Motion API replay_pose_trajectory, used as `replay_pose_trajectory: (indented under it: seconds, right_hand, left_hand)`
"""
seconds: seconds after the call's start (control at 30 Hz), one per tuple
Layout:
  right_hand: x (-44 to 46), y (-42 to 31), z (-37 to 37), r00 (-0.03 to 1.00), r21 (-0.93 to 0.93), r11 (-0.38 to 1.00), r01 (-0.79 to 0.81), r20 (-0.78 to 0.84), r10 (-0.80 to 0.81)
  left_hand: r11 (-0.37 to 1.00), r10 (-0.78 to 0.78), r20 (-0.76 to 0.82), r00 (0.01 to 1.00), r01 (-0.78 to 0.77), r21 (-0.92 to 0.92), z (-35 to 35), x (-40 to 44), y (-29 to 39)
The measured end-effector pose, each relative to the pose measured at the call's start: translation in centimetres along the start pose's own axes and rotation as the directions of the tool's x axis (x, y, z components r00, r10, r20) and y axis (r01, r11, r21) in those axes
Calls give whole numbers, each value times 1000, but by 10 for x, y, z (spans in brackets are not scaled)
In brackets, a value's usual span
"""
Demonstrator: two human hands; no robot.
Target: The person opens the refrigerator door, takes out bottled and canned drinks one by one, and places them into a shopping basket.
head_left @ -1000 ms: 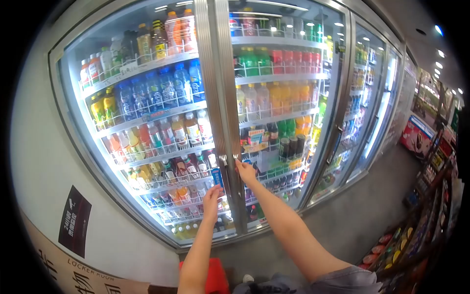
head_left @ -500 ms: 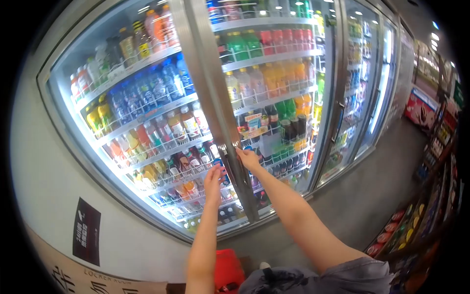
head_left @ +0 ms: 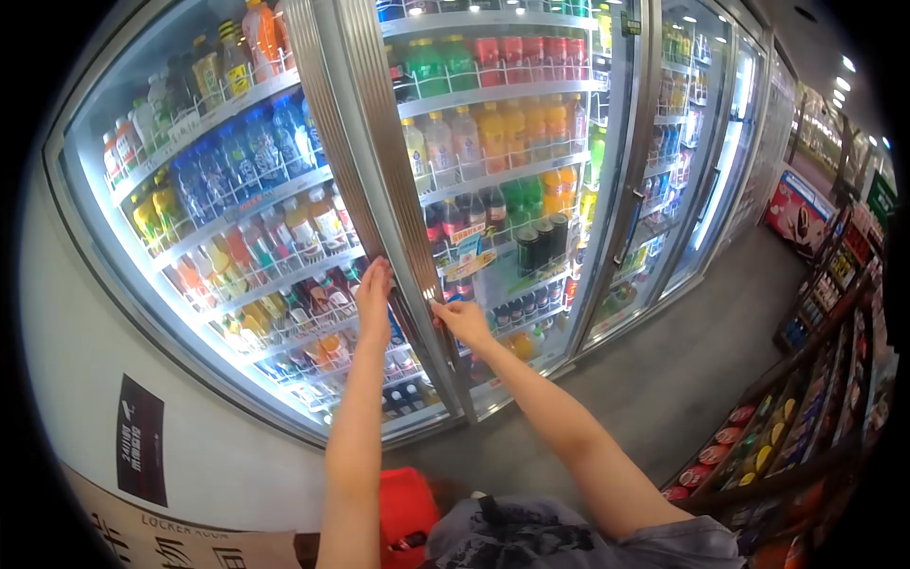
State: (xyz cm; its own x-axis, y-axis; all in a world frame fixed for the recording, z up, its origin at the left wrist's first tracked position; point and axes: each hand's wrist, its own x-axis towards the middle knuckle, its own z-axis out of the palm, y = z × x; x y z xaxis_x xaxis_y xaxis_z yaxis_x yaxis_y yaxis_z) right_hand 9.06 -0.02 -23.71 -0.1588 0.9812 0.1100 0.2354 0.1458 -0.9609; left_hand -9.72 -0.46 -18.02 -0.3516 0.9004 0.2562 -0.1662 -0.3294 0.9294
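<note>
Two glass cooler doors meet at ribbed metal frames in front of me. My left hand (head_left: 375, 292) is raised to the left door (head_left: 327, 123), its fingers curled at the upper end of a dark handle strip (head_left: 409, 327) beside the frame. My right hand (head_left: 462, 321) is a little lower, fingers pinched on the edge of the right door (head_left: 365, 123) where its handle runs. The fingers partly hide both grips. Behind the glass, shelves hold rows of bottles (head_left: 242, 156) and cans (head_left: 542, 245).
More cooler doors (head_left: 654, 171) run off to the right. A low shelf rack (head_left: 739, 446) with packaged goods stands along the right side of the grey floor (head_left: 654, 360). Below me is a red object (head_left: 406, 512); a dark sign (head_left: 142, 441) hangs on the left wall.
My left hand has moved up to the door frame from lower down by the glass. My right hand stays at the right door's edge. The view has shifted slightly.
</note>
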Motion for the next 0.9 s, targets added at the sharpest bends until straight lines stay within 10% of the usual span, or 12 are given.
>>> replay_pose_trajectory:
  seconds: [0.17,0.4,0.53,0.9]
  right_hand:
    - [-45,-5,-35,999,5,1000,30,-22,-30]
    - [-137,-119,-73,891,151,883,445,-180,-418]
    - [-169,-161,-63,754,199,729,655,-98,-650]
    - [-131,-173,-104,829,343,754,560,-233,-509]
  left_hand:
    - [999,29,139,990,-24,-36,43,-17,6]
    - [999,9,69,998,-6,-34,72,-86,33]
    - [980,65,300,952,-4,-201,64,-86,-30]
    - [977,-180,691,700,210,42,153,-208,45]
